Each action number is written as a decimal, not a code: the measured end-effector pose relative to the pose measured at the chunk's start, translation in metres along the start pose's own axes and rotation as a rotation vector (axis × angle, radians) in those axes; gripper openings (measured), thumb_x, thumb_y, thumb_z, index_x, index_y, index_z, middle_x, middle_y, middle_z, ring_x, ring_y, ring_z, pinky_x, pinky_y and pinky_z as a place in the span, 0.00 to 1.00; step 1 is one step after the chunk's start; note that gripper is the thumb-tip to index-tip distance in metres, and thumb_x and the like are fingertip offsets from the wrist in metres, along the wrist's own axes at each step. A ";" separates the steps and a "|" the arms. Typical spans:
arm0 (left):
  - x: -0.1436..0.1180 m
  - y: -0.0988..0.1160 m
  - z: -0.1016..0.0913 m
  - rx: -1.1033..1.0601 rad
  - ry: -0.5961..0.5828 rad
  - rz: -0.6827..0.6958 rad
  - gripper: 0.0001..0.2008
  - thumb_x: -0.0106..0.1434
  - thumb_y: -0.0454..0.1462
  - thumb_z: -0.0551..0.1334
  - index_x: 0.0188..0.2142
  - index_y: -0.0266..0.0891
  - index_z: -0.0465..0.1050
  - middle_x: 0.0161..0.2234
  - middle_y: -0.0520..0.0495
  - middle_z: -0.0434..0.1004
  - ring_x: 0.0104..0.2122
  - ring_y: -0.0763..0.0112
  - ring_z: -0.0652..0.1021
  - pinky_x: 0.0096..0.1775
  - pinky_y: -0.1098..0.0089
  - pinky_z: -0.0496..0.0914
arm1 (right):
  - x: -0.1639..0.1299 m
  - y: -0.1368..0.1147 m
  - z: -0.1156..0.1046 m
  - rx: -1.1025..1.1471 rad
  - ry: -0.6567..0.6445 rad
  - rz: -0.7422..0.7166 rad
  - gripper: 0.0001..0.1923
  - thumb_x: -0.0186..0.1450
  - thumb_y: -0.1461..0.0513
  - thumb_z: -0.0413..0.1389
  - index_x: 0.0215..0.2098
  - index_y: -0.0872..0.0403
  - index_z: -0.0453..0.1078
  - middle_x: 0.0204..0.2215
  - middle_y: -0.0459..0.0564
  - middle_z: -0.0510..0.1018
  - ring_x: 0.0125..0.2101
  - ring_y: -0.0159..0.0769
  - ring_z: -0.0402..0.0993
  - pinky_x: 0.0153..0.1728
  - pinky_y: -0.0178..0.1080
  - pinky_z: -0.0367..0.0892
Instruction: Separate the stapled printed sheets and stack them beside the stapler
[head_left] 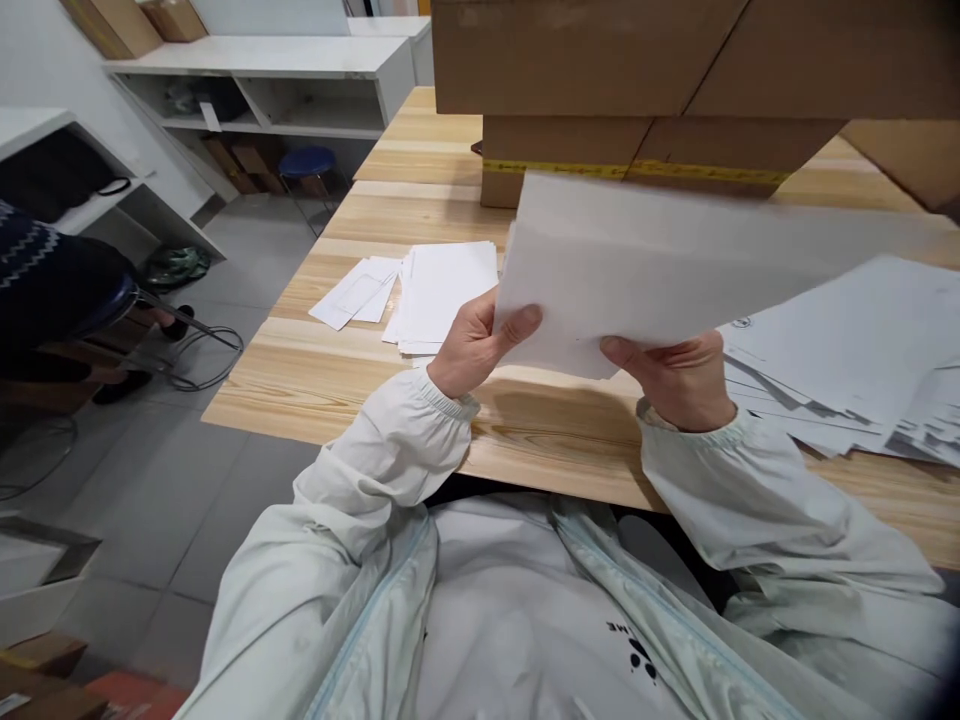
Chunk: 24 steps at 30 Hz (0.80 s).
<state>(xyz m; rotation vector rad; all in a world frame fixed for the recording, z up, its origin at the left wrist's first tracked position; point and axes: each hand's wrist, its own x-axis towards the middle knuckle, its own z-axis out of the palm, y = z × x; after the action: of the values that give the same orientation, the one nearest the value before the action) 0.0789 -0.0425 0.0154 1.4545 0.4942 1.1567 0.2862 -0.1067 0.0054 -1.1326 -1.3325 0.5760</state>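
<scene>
Both my hands hold a stack of white paper sheets (637, 260) above the wooden table. My left hand (480, 340) grips its left edge, thumb on top and fingers hidden underneath. At the near edge, my right hand (675, 375) pinches the sheets, its thumb also on top. The top sheet stretches far to the right, where it looks blurred. Just beyond my left hand lies a pile of white paper (450, 285), with smaller printed slips (356, 292) beside it. A loose, spread heap of printed sheets (847, 350) lies to the right of my right hand.
Large cardboard boxes (585, 60) are stacked at the back of the wooden table (300, 380). White shelves (300, 60) and a blue stool (307, 160) stand beyond its left side. A seated person (45, 290) is at the far left. Cartons (52, 680) sit low at the bottom left.
</scene>
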 end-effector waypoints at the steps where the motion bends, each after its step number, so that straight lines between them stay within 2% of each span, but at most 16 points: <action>1: -0.001 -0.003 0.000 0.016 -0.002 -0.004 0.20 0.57 0.52 0.67 0.38 0.40 0.78 0.39 0.48 0.82 0.46 0.59 0.79 0.50 0.59 0.71 | -0.003 0.005 -0.001 -0.019 -0.009 0.006 0.06 0.56 0.57 0.68 0.26 0.46 0.76 0.33 0.45 0.83 0.40 0.46 0.78 0.47 0.53 0.75; 4: -0.005 -0.009 0.001 0.022 0.018 -0.055 0.20 0.55 0.51 0.69 0.38 0.39 0.78 0.38 0.47 0.82 0.46 0.59 0.79 0.51 0.59 0.70 | -0.007 0.022 -0.003 -0.027 -0.048 0.030 0.05 0.57 0.56 0.66 0.28 0.48 0.77 0.35 0.45 0.83 0.40 0.45 0.79 0.46 0.52 0.75; 7: -0.007 -0.010 0.005 -0.025 0.080 -0.121 0.21 0.53 0.51 0.70 0.38 0.39 0.78 0.40 0.47 0.82 0.49 0.56 0.77 0.54 0.57 0.67 | -0.008 0.034 -0.002 0.015 -0.060 0.013 0.07 0.57 0.57 0.66 0.33 0.49 0.77 0.38 0.45 0.83 0.42 0.44 0.79 0.47 0.51 0.75; 11: -0.006 -0.005 0.012 -0.101 0.121 -0.165 0.20 0.51 0.49 0.72 0.38 0.39 0.78 0.41 0.47 0.81 0.53 0.54 0.75 0.57 0.56 0.65 | -0.007 0.037 -0.001 0.047 -0.047 -0.033 0.15 0.57 0.56 0.66 0.43 0.44 0.75 0.44 0.43 0.81 0.49 0.44 0.76 0.53 0.53 0.73; 14: -0.004 -0.004 0.015 -0.084 0.118 -0.153 0.20 0.52 0.49 0.72 0.39 0.39 0.77 0.41 0.46 0.81 0.53 0.54 0.75 0.57 0.56 0.65 | -0.007 0.034 -0.002 0.039 -0.052 -0.033 0.17 0.59 0.55 0.65 0.46 0.41 0.73 0.46 0.43 0.80 0.49 0.45 0.76 0.53 0.53 0.73; 17: -0.004 -0.005 0.016 -0.050 0.121 -0.121 0.20 0.53 0.50 0.71 0.39 0.39 0.77 0.42 0.46 0.81 0.52 0.55 0.75 0.57 0.56 0.65 | -0.006 0.030 -0.004 0.029 -0.036 -0.013 0.15 0.58 0.54 0.66 0.43 0.44 0.74 0.44 0.44 0.81 0.47 0.46 0.77 0.51 0.54 0.74; 20: -0.005 -0.005 0.017 -0.057 0.128 -0.110 0.20 0.53 0.49 0.71 0.40 0.40 0.76 0.42 0.46 0.80 0.52 0.55 0.75 0.57 0.56 0.64 | -0.003 0.024 -0.005 0.005 0.002 0.012 0.10 0.57 0.54 0.66 0.35 0.48 0.76 0.37 0.46 0.82 0.41 0.46 0.79 0.45 0.54 0.76; 24: -0.005 -0.002 0.019 -0.066 0.131 -0.101 0.19 0.54 0.48 0.71 0.41 0.40 0.76 0.43 0.47 0.80 0.52 0.55 0.75 0.57 0.56 0.64 | 0.003 0.020 -0.008 -0.013 0.035 0.007 0.09 0.56 0.54 0.67 0.31 0.48 0.77 0.34 0.46 0.82 0.39 0.47 0.79 0.40 0.53 0.78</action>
<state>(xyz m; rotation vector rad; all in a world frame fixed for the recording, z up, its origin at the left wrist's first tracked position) 0.0941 -0.0556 0.0144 1.2883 0.6073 1.1815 0.2990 -0.0989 -0.0096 -1.1535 -1.3045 0.5509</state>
